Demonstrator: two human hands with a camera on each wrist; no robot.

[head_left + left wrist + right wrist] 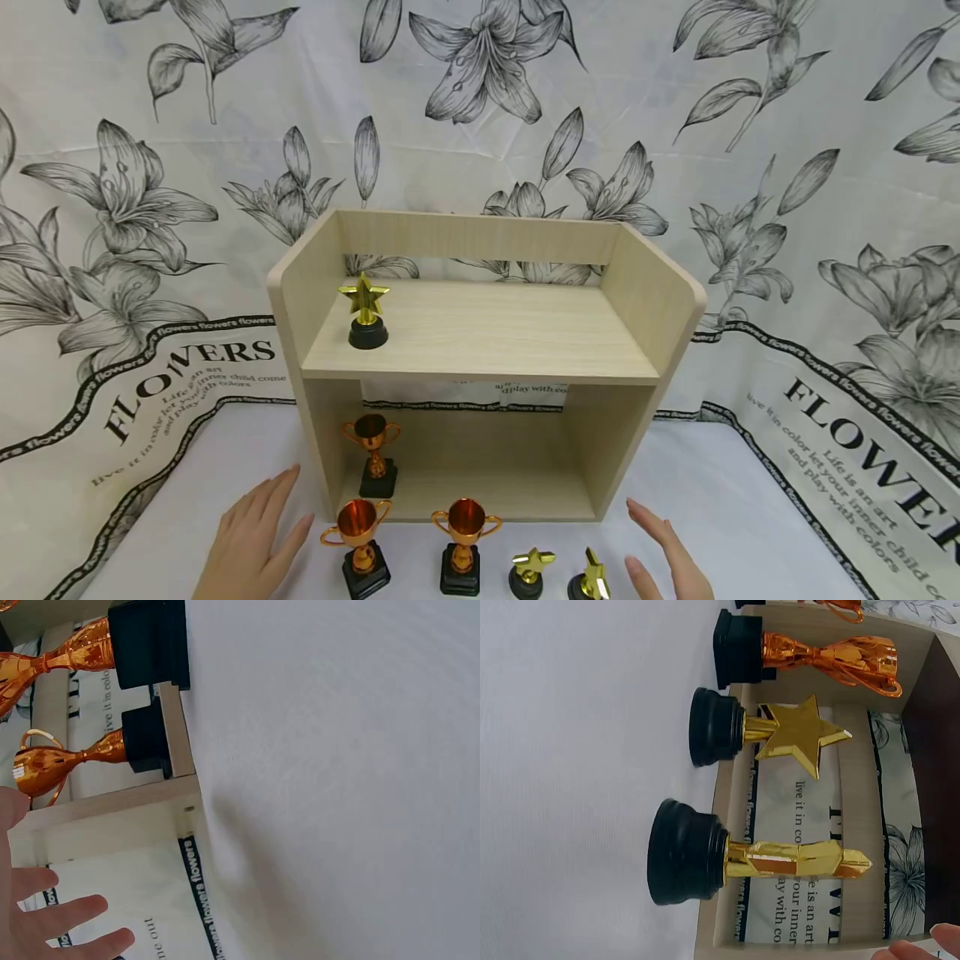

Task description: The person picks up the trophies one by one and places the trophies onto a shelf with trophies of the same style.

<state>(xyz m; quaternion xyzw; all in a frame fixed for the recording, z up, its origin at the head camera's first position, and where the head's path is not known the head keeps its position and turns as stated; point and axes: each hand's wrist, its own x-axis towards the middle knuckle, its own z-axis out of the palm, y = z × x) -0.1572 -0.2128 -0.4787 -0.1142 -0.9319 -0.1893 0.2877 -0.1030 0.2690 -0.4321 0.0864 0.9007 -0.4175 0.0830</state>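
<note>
In the head view my left hand (pixel 251 537) lies left of a bronze cup trophy (pixel 358 525) on a black base, fingers spread and holding nothing. A second bronze cup trophy (pixel 465 525) stands to its right in front of the shelf. Two gold star trophies (pixel 529 567) (pixel 590 577) on round black bases stand farther right. Beside them my right hand (pixel 671 554) is apart from everything, fingers extended. One gold star trophy (pixel 365 304) sits at the left of the upper shelf, and one bronze cup trophy (pixel 375 450) at the left of the lower compartment.
A pale two-level wooden shelf (pixel 480 372) stands at the middle of the white-covered table (pixel 720 492). Its side panels rise on both sides and its back is partly open. Behind hangs a floral-printed cloth (pixel 480 158) with lettering along its lower border.
</note>
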